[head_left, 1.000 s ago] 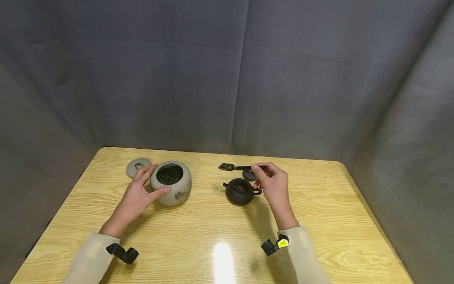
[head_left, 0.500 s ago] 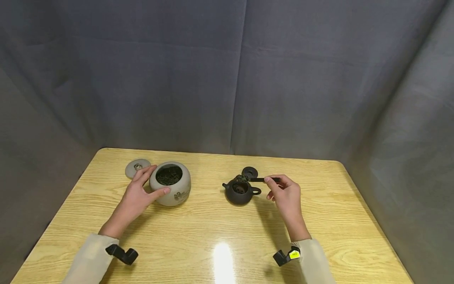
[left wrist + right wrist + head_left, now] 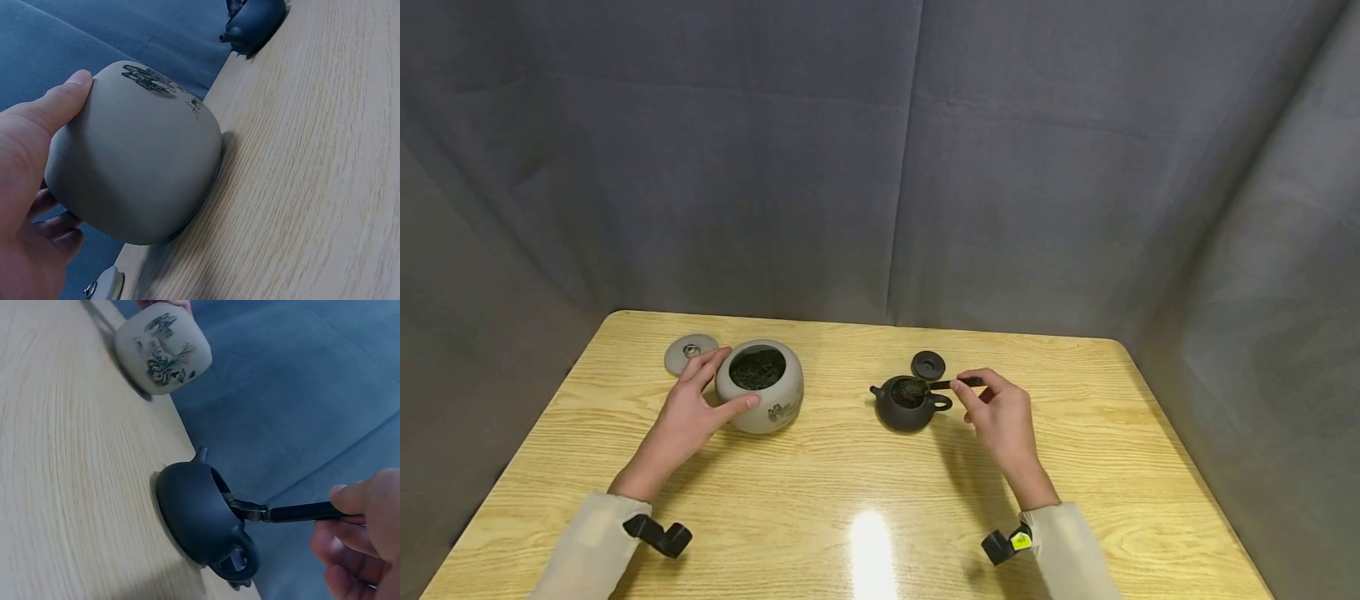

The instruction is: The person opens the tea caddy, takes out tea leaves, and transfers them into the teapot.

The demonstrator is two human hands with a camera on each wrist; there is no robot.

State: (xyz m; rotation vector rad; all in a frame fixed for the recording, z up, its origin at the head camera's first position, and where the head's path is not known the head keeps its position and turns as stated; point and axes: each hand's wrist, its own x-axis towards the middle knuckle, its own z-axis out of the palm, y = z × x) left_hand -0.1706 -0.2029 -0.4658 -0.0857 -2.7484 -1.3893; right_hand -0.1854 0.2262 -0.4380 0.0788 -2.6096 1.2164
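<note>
My left hand [image 3: 688, 412] holds a round grey ceramic tea jar [image 3: 786, 400] by its rim and side, thumb in front and fingers behind. Dark tea leaves [image 3: 757, 368] lie inside the jar. To the right stands a small black teapot [image 3: 898, 421] without its lid, with dark leaves in its mouth. Between thumb and fingers, my right hand [image 3: 1006, 417] pinches the black handle of a tea scoop [image 3: 297, 513]. The head of the scoop dips into the teapot's opening and is partly hidden by the rim. In the left wrist view the jar [image 3: 137, 156] shows a dark painted pattern.
The jar's grey lid [image 3: 685, 357] lies behind my left fingers, near the table's back left. Behind the teapot lies its black round lid [image 3: 928, 365]. Grey curtains [image 3: 775, 167] rise behind and beside the wooden table [image 3: 805, 500].
My right hand has moved right and slightly nearer, bringing the loaded scoop down to the teapot and tipping it there. More leaves now show in the teapot. The left hand stays on the jar.
</note>
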